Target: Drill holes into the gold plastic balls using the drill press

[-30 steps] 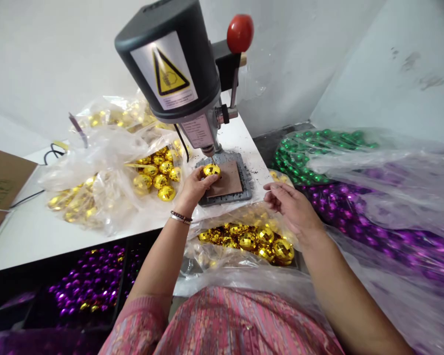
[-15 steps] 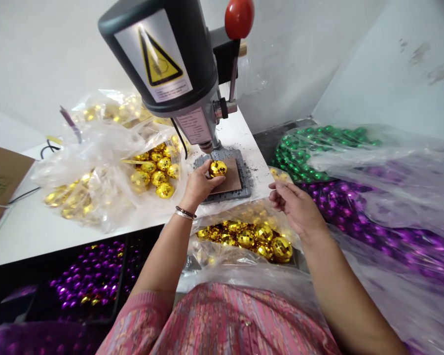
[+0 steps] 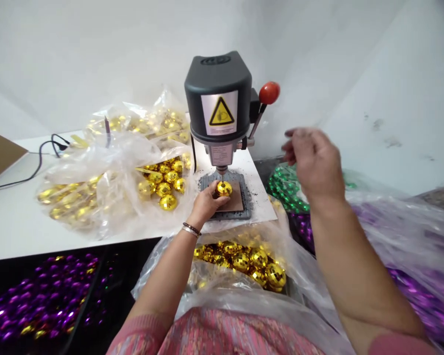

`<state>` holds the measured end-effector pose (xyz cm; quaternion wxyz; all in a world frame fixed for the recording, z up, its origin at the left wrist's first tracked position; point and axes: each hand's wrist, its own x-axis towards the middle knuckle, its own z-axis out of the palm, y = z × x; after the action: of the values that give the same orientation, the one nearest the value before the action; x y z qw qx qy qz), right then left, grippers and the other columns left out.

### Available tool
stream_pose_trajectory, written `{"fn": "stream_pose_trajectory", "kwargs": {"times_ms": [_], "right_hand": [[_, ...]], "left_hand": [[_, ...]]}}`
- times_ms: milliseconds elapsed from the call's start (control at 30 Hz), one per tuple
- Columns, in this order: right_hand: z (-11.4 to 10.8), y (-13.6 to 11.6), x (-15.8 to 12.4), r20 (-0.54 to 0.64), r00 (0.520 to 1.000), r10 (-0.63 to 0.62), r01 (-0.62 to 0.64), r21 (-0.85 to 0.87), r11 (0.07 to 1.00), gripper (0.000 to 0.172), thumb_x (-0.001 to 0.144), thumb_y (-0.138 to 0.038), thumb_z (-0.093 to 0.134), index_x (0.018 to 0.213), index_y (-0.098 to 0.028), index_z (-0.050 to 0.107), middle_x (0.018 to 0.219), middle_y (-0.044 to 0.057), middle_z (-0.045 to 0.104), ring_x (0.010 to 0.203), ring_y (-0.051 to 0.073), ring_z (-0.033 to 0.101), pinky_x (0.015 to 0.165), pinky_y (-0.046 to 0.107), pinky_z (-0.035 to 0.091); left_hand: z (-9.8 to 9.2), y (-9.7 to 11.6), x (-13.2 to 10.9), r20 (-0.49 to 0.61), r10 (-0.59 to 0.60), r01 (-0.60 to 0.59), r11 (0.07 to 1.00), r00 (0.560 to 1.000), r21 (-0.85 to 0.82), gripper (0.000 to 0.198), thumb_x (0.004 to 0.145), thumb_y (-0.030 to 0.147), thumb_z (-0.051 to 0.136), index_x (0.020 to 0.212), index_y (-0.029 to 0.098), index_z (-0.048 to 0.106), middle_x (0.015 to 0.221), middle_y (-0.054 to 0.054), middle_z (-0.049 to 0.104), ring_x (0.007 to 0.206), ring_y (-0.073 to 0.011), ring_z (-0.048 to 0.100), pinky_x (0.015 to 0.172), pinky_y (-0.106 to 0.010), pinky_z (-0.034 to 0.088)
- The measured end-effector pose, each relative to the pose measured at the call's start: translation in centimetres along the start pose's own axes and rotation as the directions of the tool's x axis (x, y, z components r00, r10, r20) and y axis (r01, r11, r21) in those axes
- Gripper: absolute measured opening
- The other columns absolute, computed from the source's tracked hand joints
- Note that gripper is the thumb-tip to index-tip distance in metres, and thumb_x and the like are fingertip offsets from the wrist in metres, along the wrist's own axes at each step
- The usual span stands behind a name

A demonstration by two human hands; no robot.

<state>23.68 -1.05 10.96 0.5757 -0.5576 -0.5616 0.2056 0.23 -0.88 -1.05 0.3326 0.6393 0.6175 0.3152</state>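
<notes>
My left hand (image 3: 206, 201) pinches a gold mirror-faceted ball (image 3: 224, 189), its fingers around the ball's left side. The ball rests on a brown board (image 3: 234, 203) over the grey base (image 3: 246, 197) of a small bench drill press (image 3: 218, 98). The drill bit stands straight above the ball; whether it touches cannot be told. My right hand (image 3: 316, 162) is raised in the air to the right of the press, with nothing visible in its loosely bent, parted fingers. It is nearest to the red-knobbed lever (image 3: 269, 92), but apart from it.
On the white table (image 3: 11, 217), clear bags (image 3: 107, 148) of gold balls lie left of the press. Another open bag of gold balls (image 3: 240, 261) is before my lap. Purple beads (image 3: 40, 296) fill a black tray at left. Green beads (image 3: 286, 187) and purple beads (image 3: 422, 296) lie at right.
My right hand has risen from beside the table edge to near the lever's height. My left hand still holds the ball under the drill. The view has shifted, showing the whole drill head.
</notes>
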Motion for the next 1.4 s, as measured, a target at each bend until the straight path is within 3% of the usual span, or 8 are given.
{"fn": "stream_pose_trajectory", "kwargs": {"times_ms": [167,367,467,667,867,1000,1133,1400], "right_hand": [[2.1,-6.9,5.0,0.0,0.986,-0.164,0.161,-0.218,0.963,0.044,0.099,-0.059,0.041,0.105,-0.021,0.062,0.091,0.003,0.062,0.078,0.01,0.053,0.084,0.029,0.045],[3.7,-8.8,6.7,0.062,0.976,-0.208,0.212,-0.474,0.854,0.041,0.1,-0.051,0.04,0.071,-0.024,0.047,0.081,0.002,0.057,0.089,0.015,0.058,0.096,0.036,0.043],[3.7,-8.7,6.3,0.05,0.979,-0.2,0.198,-0.495,0.846,0.032,0.098,-0.038,0.037,0.068,-0.026,0.038,0.085,0.004,0.06,0.094,0.019,0.06,0.098,0.039,0.043],[2.7,-8.3,2.4,0.007,0.966,-0.259,0.212,-0.595,0.776,0.016,0.093,-0.033,0.038,0.085,-0.024,0.049,0.089,0.006,0.063,0.089,0.022,0.064,0.089,0.038,0.044],[3.1,-7.1,-0.2,0.022,0.985,-0.171,0.137,-0.7,0.701,0.018,0.092,-0.031,0.04,0.096,-0.019,0.053,0.084,0.008,0.059,0.083,0.022,0.063,0.082,0.037,0.045],[3.6,-5.2,-0.7,0.022,0.944,-0.328,0.279,-0.58,0.765,0.024,0.099,-0.035,0.033,0.093,-0.019,0.051,0.076,0.004,0.054,0.083,0.019,0.062,0.079,0.033,0.047],[3.6,-3.4,-1.9,-0.006,0.881,-0.474,0.385,-0.572,0.724,0.029,0.101,-0.035,0.032,0.1,-0.018,0.054,0.078,0.004,0.056,0.075,0.016,0.059,0.077,0.032,0.048],[3.8,-1.7,-3.3,-0.002,0.854,-0.521,0.438,-0.537,0.721,0.032,0.101,-0.035,0.034,0.12,-0.02,0.056,0.099,0.009,0.066,0.082,0.017,0.062,0.082,0.036,0.051]], "left_hand": [[0.2,-0.3,0.1,0.007,-0.016,0.016,1.0,1.0,-0.026,0.072,0.075,0.033,0.08,0.143,0.018,0.06,0.125,-0.009,0.074,0.115,-0.027,0.068,0.1,-0.036,0.051],[0.2,-0.4,0.1,0.02,-0.023,0.023,1.0,1.0,-0.002,0.075,0.075,0.034,0.08,0.146,0.019,0.058,0.119,-0.009,0.076,0.108,-0.0269,0.069,0.097,-0.037,0.052],[0.1,-0.3,0.1,0.029,-0.028,0.027,0.999,0.999,0.016,0.072,0.076,0.034,0.079,0.144,0.02,0.059,0.116,-0.008,0.076,0.105,-0.0269,0.069,0.094,-0.036,0.052],[0.1,-0.3,-0.1,0.02,-0.016,0.015,0.998,1.0,0.056,0.07,0.079,0.036,0.078,0.144,0.021,0.059,0.126,-0.008,0.073,0.114,-0.0268,0.067,0.098,-0.034,0.05],[0.3,-0.6,0.0,0.032,-0.017,0.015,0.997,0.999,0.074,0.069,0.081,0.037,0.076,0.146,0.024,0.057,0.127,-0.006,0.073,0.116,-0.0247,0.067,0.101,-0.032,0.049],[0.3,-0.6,-0.1,0.028,-0.005,0.003,0.998,1.0,0.067,0.069,0.08,0.038,0.078,0.144,0.024,0.059,0.127,-0.006,0.073,0.116,-0.0251,0.067,0.101,-0.033,0.049],[0.4,-0.6,-0.2,0.021,-0.002,0.001,0.999,1.0,0.043,0.067,0.08,0.037,0.077,0.144,0.022,0.059,0.128,-0.007,0.073,0.116,-0.025,0.067,0.101,-0.033,0.049],[0.5,-0.4,-0.2,0.005,-0.045,0.045,0.998,0.999,0.037,0.075,0.079,0.036,0.078,0.148,0.019,0.055,0.136,-0.008,0.069,0.123,-0.0257,0.064,0.105,-0.033,0.047]]}}
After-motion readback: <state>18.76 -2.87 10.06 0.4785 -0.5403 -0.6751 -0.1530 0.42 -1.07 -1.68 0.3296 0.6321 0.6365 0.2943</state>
